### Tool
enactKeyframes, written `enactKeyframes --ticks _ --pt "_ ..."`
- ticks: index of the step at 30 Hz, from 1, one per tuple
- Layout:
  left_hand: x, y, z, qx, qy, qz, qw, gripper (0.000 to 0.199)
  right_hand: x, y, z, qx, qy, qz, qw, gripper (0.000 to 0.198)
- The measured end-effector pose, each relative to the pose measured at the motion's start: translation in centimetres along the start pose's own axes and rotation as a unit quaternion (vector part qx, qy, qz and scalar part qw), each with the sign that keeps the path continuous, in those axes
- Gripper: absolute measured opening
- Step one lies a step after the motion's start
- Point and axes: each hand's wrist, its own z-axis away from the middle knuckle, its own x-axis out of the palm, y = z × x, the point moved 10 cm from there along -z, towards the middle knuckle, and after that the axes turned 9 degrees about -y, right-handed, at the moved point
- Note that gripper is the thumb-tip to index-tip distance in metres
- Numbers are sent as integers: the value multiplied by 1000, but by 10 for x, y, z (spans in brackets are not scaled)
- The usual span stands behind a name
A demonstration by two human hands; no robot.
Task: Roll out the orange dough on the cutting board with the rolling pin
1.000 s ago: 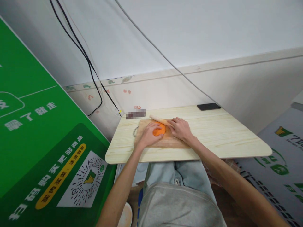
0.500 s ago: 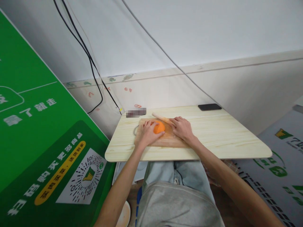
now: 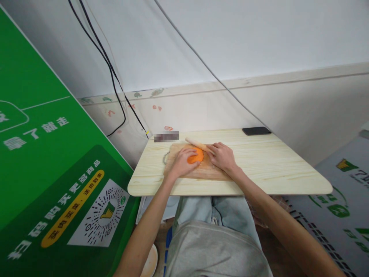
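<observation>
On the wooden board (image 3: 184, 174) lies a round, flat piece of orange dough (image 3: 197, 155). My left hand (image 3: 182, 162) covers its left side, with the fingers curved over the far edge and the thumb along the near edge. My right hand (image 3: 222, 157) is closed around the right end of a wooden rolling pin (image 3: 194, 143). The pin slants to the back left, over the far edge of the dough. Part of the dough is hidden under my left fingers.
A pale wooden table (image 3: 273, 169) carries the board. A black phone (image 3: 256, 131) and a blurred-out object (image 3: 166, 136) lie at its back edge. Cables (image 3: 111, 69) hang along the wall. A green panel (image 3: 57, 154) stands at the left.
The orange dough looks broader and flatter, and its right edge reaches further right. My left fingers have shifted on it. My right hand keeps the rolling pin nearly in place.
</observation>
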Motion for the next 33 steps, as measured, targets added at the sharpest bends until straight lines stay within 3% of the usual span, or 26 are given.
enactKeyframes --ticks 16,28,33 --pt "0 -2 0 7 -12 19 1000 34 4 0 -8 -47 -10 -4 999 37" --pt "0 3 0 16 -12 20 1000 34 1 -15 -4 -85 -18 77 993 32" --pt "-1 3 0 15 -6 17 1000 32 1 -15 -1 -71 3 69 995 34"
